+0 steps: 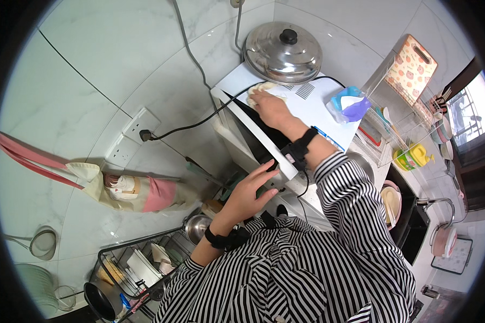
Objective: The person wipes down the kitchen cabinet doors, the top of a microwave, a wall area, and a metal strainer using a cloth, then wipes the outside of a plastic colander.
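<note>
My right hand [270, 109] presses a cream-coloured cloth [265, 87] flat against the white top of what looks like a microwave oven [303, 113]. The cloth lies near the top's left edge, close to a black power cord [194, 126] that crosses there. Part of the cloth is hidden under my fingers. My left hand [248, 196] hovers in front of the appliance by its lower front corner, fingers spread and holding nothing. A stainless-steel lid [283, 54] with a black knob rests at the back of the top. Toward the right edge sits a blue and purple tissue pack [349, 105].
The cord runs to a wall socket [135, 131]. An apron [137, 191] hangs on the left wall above a black wire rack [137, 262]. To the right stand a wire dish rack [396, 109], a yellow detergent bottle [412, 157] and a black sink [416, 226].
</note>
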A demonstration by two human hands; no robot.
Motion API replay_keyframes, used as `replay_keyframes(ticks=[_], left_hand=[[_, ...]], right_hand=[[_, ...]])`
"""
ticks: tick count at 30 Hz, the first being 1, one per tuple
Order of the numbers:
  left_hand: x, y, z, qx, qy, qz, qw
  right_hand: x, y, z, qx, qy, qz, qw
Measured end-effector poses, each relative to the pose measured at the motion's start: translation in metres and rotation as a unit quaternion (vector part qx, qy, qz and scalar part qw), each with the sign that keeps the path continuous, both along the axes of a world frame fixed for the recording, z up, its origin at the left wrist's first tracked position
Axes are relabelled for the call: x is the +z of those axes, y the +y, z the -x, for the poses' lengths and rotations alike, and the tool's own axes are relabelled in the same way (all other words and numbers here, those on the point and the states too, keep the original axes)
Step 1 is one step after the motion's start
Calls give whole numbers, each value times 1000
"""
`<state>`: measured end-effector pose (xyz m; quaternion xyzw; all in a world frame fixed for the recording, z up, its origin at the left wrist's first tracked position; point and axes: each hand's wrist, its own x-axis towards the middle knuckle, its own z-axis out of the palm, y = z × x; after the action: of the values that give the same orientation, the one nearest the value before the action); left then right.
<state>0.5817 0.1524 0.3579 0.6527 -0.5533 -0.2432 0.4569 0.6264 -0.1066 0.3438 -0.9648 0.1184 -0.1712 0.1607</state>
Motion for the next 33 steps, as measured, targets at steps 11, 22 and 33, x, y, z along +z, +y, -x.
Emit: replay_keyframes(ticks=[11,22,33], left_hand=[[-3,-13,-3,1,-19,7,1000],[5,-28,-11,-20,-21,-5,1000],[5,-41,-3,-56,-13,-4,998]], right_hand=[[-2,19,38,26,1,32,999],[27,53,242,-155,-66,-55,984],[36,38,265,-296,-157,-69,940]])
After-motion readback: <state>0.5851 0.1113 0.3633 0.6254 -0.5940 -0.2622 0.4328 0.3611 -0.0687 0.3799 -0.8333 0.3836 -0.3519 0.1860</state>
